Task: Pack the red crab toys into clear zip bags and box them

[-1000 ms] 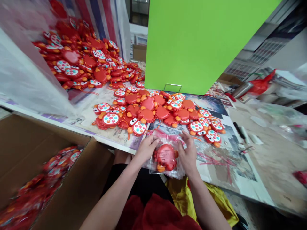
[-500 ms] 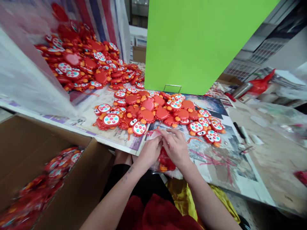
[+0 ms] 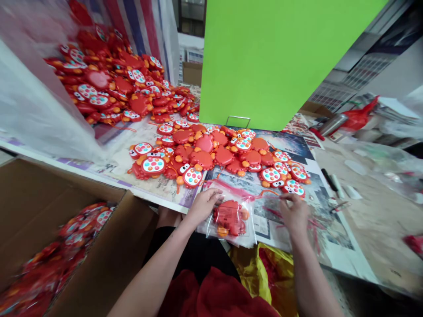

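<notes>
So the left hand has its thumb and fingers closed on the left edge of a clear zip bag with a pink top, and there's a red toy with orange bits lying inside it, right at the front edge of the counter. Right hand is off to the bag's right, fingertips pinched together, but can't tell if they've got the thin see-through strip beside them. Loose red toys sit heaped just behind.

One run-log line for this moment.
left hand: on clear bag; right hand: pinched, right of bag, hold unclear; bag: red toy inside; beyond: loose toys
</notes>
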Motion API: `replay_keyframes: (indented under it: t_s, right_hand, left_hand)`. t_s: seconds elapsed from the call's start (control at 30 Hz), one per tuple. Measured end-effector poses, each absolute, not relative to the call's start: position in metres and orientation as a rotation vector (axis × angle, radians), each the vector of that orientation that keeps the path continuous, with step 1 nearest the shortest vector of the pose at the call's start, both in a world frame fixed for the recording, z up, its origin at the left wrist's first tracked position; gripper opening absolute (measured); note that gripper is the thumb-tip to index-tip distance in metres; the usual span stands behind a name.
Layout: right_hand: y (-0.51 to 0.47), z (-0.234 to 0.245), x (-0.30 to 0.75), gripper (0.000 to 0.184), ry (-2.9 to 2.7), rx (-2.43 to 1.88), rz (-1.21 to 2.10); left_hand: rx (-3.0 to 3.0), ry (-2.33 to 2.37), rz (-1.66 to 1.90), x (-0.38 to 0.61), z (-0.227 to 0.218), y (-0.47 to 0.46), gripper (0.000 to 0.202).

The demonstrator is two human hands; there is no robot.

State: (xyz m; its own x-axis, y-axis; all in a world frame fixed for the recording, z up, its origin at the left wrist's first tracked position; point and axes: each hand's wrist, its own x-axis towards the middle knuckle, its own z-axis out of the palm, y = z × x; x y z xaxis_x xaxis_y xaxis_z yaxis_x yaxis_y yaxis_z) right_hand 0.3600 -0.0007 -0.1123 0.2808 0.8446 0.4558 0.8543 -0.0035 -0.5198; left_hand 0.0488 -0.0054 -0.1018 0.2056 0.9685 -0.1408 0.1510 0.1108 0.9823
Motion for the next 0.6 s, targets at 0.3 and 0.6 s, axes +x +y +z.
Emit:
replay_keyframes:
  t_s: [0.3,0.6]
  right_hand:
    - [-0.03,-0.121,0.391,0.037,-1.668,-1.901,-0.4]
    - [-0.008,-0.098,0.272,0.029,-1.851,-1.531,0.519]
  left_hand:
    - [1.333,1.135,0.922,0.042,-0.111,0.001,0.027]
    - [1.078,1.026,0.965,0.041,-0.107,-0.005,0.025]
